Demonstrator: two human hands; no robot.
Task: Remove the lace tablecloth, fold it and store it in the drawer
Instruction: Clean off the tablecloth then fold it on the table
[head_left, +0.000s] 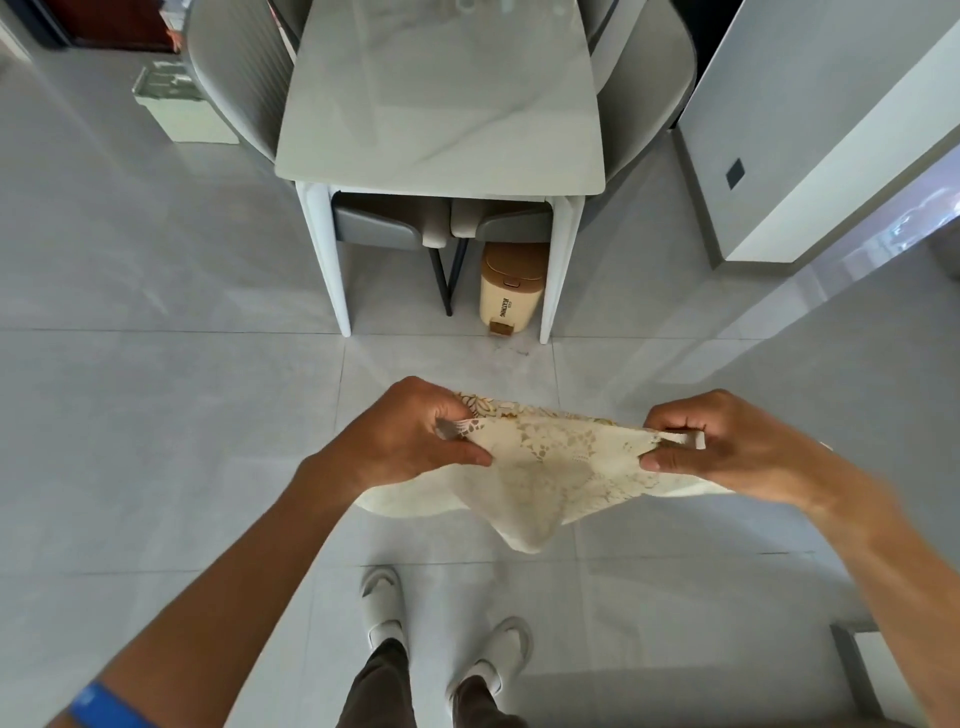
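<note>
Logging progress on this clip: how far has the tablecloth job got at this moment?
Removal looks done: the table top shows bare. Folding is in hand: the left hand and right hand each pinch an end of the lace tablecloth, held in the air, with its middle sagging. Left: finishing the fold and storing it; no drawer is visible in this view.

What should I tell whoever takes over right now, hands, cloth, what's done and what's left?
Left hand grips the lace tablecloth at its left end; right hand pinches the right end.
The cloth hangs between them in the air, above the floor, in front of the table.
Done: cloth is off the table, partly gathered.
Left: finish folding, then store it. No drawer is in view.
</note>
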